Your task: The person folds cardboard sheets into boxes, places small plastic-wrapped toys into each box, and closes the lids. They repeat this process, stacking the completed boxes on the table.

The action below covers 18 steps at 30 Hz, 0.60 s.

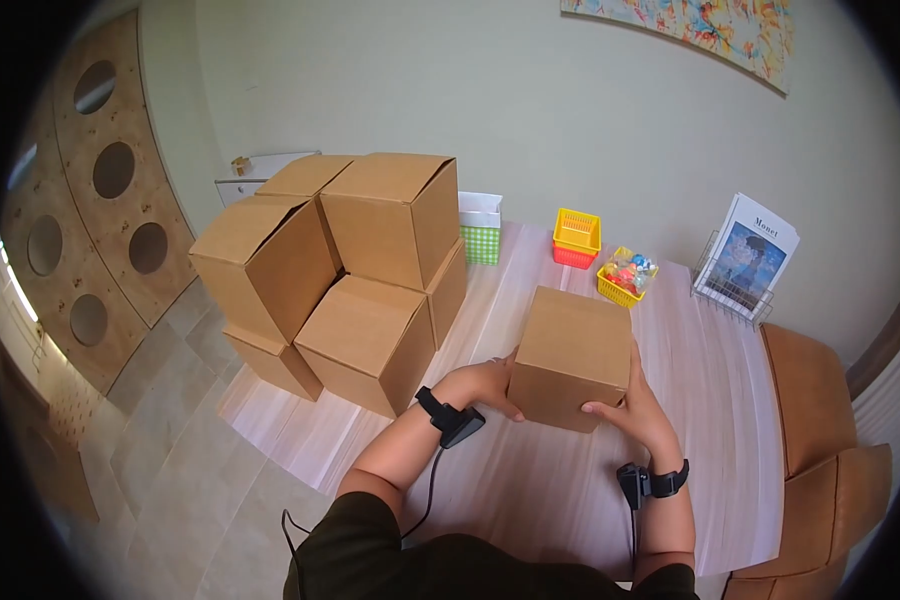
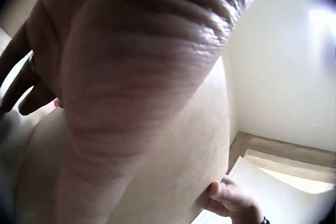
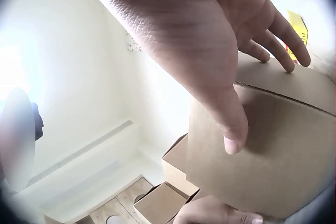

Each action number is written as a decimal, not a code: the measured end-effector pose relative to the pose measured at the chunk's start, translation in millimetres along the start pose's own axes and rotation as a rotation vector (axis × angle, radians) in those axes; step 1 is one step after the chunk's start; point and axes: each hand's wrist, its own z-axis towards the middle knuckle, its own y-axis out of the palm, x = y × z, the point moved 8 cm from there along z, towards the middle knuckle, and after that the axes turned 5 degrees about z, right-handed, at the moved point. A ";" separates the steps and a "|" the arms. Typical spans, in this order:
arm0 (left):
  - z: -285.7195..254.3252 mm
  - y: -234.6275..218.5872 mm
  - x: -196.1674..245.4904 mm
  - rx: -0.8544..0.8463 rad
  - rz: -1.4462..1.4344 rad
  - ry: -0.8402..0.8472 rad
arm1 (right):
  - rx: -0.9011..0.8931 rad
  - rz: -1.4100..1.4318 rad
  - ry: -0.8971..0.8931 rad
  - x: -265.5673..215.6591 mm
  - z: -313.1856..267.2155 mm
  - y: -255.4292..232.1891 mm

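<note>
A closed cardboard box is at the right-centre of the table, between both hands. The left hand holds its left side, thumb at the front corner. On the right side, the right hand has its thumb bent onto the front face. The right wrist view shows that thumb against the box and spread fingers along the adjoining side. In the left wrist view, the left palm covers much of the box, and its thumb tip cannot be made out. Whether the box touches the table is unclear.
Several cardboard boxes are stacked at the table's left. Behind stand a green checked container, yellow and red baskets, a basket of small packets and a wire rack with a Monet print. Brown chairs line the right.
</note>
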 end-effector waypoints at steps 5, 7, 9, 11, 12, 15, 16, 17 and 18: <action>-0.7 9.5 1.8 0.057 -0.264 0.098 | 0.083 -0.012 -0.017 -1.3 -0.2 -2.6; -0.5 14.0 4.3 0.084 -0.371 0.112 | 0.085 0.019 -0.023 -1.1 0.7 -3.2; -1.1 16.9 4.9 0.121 -0.505 0.082 | 0.095 0.029 -0.026 -1.2 -1.9 -2.7; -6.9 10.9 14.9 0.169 -0.541 0.060 | 0.114 0.018 -0.024 -0.4 -5.7 -3.1; -9.7 7.7 19.8 0.193 -0.559 0.049 | 0.124 0.029 -0.015 1.1 -8.5 -3.1; -21.2 -13.7 47.1 0.345 -0.451 0.087 | 0.171 0.077 -0.007 4.5 -22.0 -4.3; -25.5 -19.9 58.0 0.375 -0.349 0.069 | 0.194 0.104 -0.022 3.5 -27.0 -4.5; -29.9 -26.1 68.7 0.405 -0.246 0.054 | 0.219 0.132 -0.038 3.5 -33.0 -4.4; -32.6 -31.9 79.9 0.436 -0.144 0.040 | 0.254 0.179 -0.048 6.3 -40.6 -4.4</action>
